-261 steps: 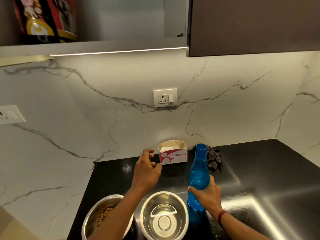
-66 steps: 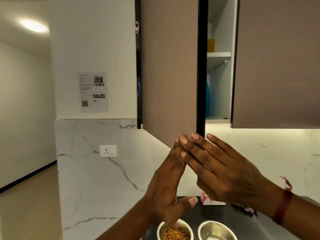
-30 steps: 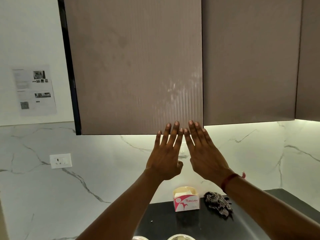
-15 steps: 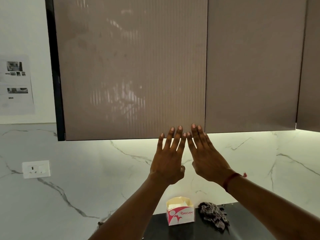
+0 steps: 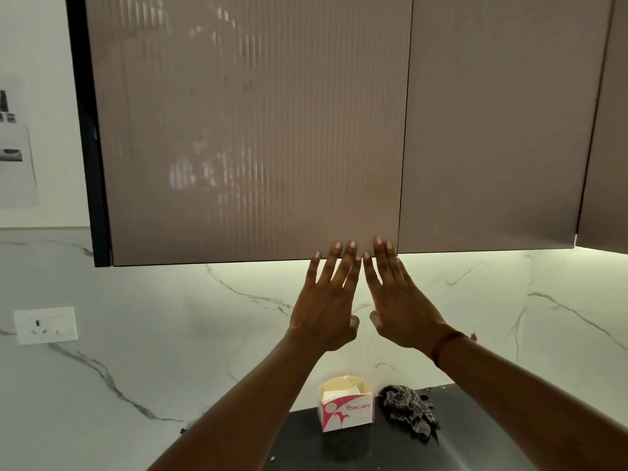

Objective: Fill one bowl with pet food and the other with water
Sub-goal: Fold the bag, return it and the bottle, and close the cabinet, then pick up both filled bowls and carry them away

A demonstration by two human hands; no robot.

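Note:
Both arms reach up to the ribbed brown cabinet door (image 5: 244, 130). My left hand (image 5: 328, 300) has straight, spread fingers with the tips on the door's lower right corner. Beside it, my right hand (image 5: 396, 297) is also flat, its fingertips on the same bottom edge near the gap to the neighbouring door (image 5: 492, 124). Neither hand holds anything. The door looks flush with the one beside it. The two bowls, the blue bottle and the pet food are out of view.
A white and pink Origami tissue box (image 5: 345, 407) and a crumpled checked cloth (image 5: 409, 413) sit at the back of the black counter (image 5: 475, 436). A wall socket (image 5: 46, 324) is on the marble backsplash at left. Printed sheets (image 5: 13, 144) hang on the left wall.
The open cabinet door has swung shut under my two flat hands. My view has tilted up, so the bowls have dropped out of sight. In the last half second the hands hardly moved.

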